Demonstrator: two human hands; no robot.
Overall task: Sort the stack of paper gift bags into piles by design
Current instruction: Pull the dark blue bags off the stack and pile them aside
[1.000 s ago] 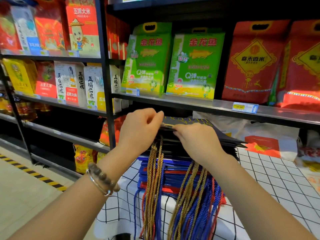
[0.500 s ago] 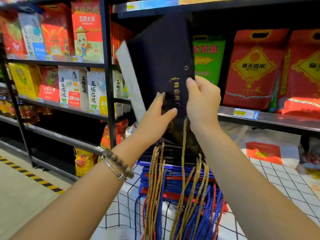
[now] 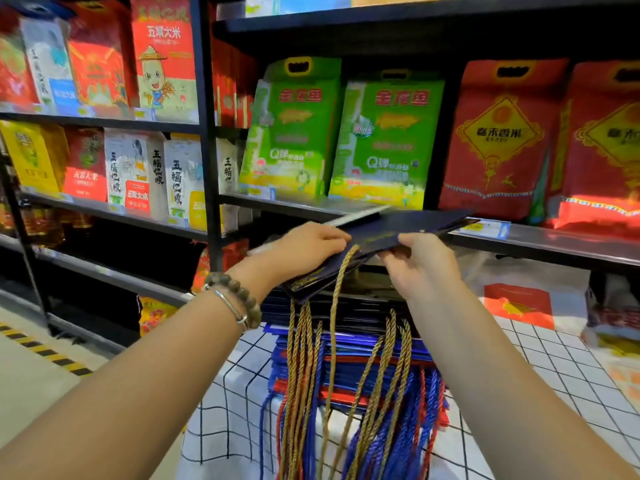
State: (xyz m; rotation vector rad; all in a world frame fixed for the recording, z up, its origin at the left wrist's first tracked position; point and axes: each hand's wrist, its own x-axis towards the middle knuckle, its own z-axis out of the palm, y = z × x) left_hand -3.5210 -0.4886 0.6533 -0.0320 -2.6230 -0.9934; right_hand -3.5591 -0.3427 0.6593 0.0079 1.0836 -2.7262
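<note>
We hold one navy bag [image 3: 398,230] nearly flat over the stack [image 3: 346,351]. Our left hand [image 3: 304,249] grips it; our right hand [image 3: 420,268] pinches it.

Both forearms bare, reaching forward and converging on the navy gift bag [image 3: 408,227].

Left grip [image 3: 304,251]: at the bag's near left edge. Back of hand up, fingers laid over the bag's top face, thumb hidden beneath. Holds the bag. Wrist roughly straight.

Right grip [image 3: 420,268]: at the bag's near right edge. Thumb on top, fingers curled under, pinching the edge. Wrist bent slightly back.

The two grips are close together but apart, both on the bag's near side.
</note>
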